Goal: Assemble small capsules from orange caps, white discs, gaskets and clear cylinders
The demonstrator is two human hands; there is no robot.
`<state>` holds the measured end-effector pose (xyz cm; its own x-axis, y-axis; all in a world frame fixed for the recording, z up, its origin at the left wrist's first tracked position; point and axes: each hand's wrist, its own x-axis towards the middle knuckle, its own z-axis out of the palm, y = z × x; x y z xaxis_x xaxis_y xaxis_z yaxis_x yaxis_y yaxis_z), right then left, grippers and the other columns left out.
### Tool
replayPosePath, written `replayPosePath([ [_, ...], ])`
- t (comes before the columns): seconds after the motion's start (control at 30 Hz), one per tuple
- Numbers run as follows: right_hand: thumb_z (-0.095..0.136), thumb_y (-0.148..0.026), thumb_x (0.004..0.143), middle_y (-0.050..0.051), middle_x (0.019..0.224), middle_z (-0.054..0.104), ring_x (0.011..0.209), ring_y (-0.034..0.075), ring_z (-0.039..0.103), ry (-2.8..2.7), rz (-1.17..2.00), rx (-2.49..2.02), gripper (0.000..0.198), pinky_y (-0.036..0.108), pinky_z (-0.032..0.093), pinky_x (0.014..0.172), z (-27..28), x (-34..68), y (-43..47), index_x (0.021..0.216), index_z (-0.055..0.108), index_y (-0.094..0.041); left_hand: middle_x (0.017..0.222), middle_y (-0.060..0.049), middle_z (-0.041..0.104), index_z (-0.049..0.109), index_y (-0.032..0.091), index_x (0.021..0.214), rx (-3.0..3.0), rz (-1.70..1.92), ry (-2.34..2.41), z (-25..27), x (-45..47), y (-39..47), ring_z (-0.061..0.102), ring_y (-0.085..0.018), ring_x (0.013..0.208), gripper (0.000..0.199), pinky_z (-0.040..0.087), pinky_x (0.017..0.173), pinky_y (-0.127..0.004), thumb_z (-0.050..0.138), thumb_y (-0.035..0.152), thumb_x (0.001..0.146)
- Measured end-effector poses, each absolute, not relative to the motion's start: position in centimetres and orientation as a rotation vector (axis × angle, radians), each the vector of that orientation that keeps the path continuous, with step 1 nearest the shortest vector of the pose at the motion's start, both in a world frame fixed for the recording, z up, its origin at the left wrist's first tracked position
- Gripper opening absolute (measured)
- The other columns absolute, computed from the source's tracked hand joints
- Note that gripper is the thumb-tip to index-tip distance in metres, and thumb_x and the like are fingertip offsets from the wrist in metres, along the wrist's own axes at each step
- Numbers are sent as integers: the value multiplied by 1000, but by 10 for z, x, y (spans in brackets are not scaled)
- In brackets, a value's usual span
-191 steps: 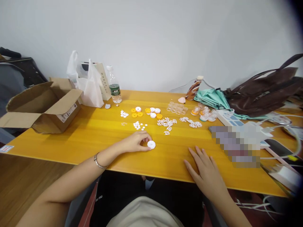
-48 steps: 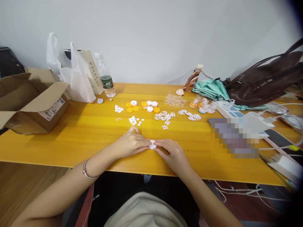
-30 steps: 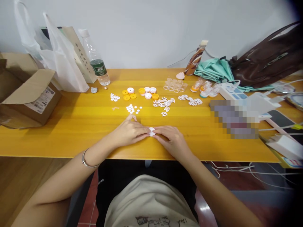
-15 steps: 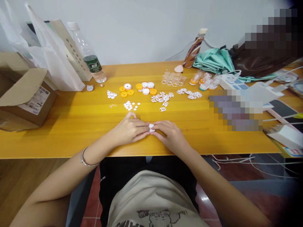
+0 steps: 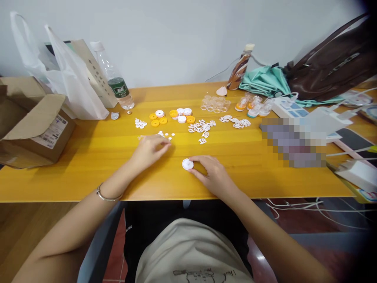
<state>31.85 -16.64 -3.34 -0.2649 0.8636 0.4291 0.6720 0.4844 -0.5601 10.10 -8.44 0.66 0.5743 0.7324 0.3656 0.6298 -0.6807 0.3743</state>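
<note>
In my right hand [image 5: 210, 171], a round white plastic piece [image 5: 187, 164] is pinched by its right edge between thumb and fingers, just over the table's front half. A small raised spot marks its middle. My left hand [image 5: 149, 151] is apart from it, to the left, over the edge of a scatter of small white discs [image 5: 170, 138] and covering some of them. Its thumb stands off from the index finger, and nothing shows between them; the other fingertips are hidden. Tiny clear bits [image 5: 140, 137] lie just beyond its wrist side.
Behind are small white parts [image 5: 141, 124], orange and white round caps [image 5: 163, 120], white spoked pieces [image 5: 202, 126], clear rings [image 5: 215, 103] and domed assemblies [image 5: 256, 104]. A cardboard box [image 5: 35, 129] and water bottle [image 5: 119, 88] stand left; a power strip [image 5: 290, 108] with cables lies right.
My left hand has let go of the white round piece and moved left and away from me to the small discs. My right hand keeps the piece, now more fully visible.
</note>
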Motion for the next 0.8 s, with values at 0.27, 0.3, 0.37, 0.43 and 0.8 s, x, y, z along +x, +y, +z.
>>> replayPosePath([
  [0.27, 57, -23, 83, 6, 104, 66, 97, 21, 61, -2045, 326, -1279, 21, 37, 45, 85, -33, 320, -167, 104, 54, -22, 82, -6, 67, 68, 14, 86, 2520, 517, 1305, 17, 115, -39, 60, -16, 71, 20, 46, 69, -28, 57, 28, 77],
  [0.3, 57, -23, 83, 6, 105, 66, 97, 21, 60, -2044, 329, -1280, 22, 37, 44, 85, -33, 321, -167, 105, 54, -22, 81, -7, 67, 68, 13, 86, 2488, 504, 1299, 17, 117, -37, 60, -16, 71, 20, 46, 69, -28, 59, 29, 76],
  [0.37, 57, -23, 83, 6, 105, 66, 97, 21, 60, -2038, 334, -1279, 22, 36, 44, 85, -34, 321, -167, 105, 54, -22, 78, -7, 68, 68, 13, 86, 2424, 505, 1286, 17, 119, -34, 61, -16, 70, 22, 47, 66, -27, 61, 31, 75],
  [0.43, 57, -22, 83, 6, 105, 66, 97, 21, 60, -2040, 344, -1270, 23, 36, 44, 85, -34, 322, -167, 105, 53, -22, 77, -6, 68, 68, 13, 85, 2370, 518, 1275, 14, 119, -31, 61, -15, 69, 23, 47, 65, -26, 62, 32, 74],
  [0.8, 56, -22, 83, 6, 104, 65, 96, 22, 59, -2054, 352, -1254, 23, 38, 44, 84, -33, 322, -166, 105, 52, -22, 79, -5, 69, 68, 14, 80, 2520, 480, 1283, 12, 118, -36, 60, -14, 67, 15, 45, 65, -25, 55, 20, 75],
])
